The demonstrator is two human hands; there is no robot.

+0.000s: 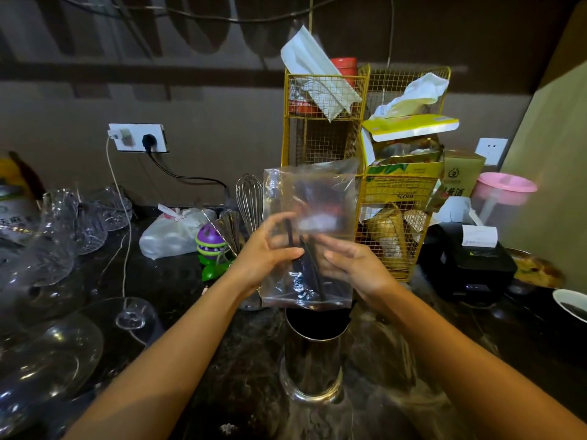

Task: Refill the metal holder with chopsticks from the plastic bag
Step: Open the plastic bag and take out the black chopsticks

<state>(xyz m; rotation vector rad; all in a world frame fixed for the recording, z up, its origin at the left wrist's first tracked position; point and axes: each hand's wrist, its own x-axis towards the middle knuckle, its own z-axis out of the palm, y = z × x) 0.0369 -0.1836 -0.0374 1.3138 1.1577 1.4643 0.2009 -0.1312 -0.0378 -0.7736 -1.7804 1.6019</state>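
Note:
A clear plastic bag (313, 198) is held upright above the counter, with a few black chopsticks (309, 265) inside it, slanting down toward its bottom. My left hand (265, 254) grips the bag from the left, pinching the chopsticks through the plastic. My right hand (352, 265) holds the bag's right side. Directly below the bag stands the shiny metal holder (313, 360), a tall cylinder with its dark mouth facing up; no chopsticks show inside it.
Glass bowls and plates (47, 249) crowd the left of the dark counter (178, 290). Behind the bag are a whisk (249, 201), a white bag (173, 233), a purple toy (209, 239) and a yellow wire rack (324, 122). A black receipt printer (467, 265) sits to the right.

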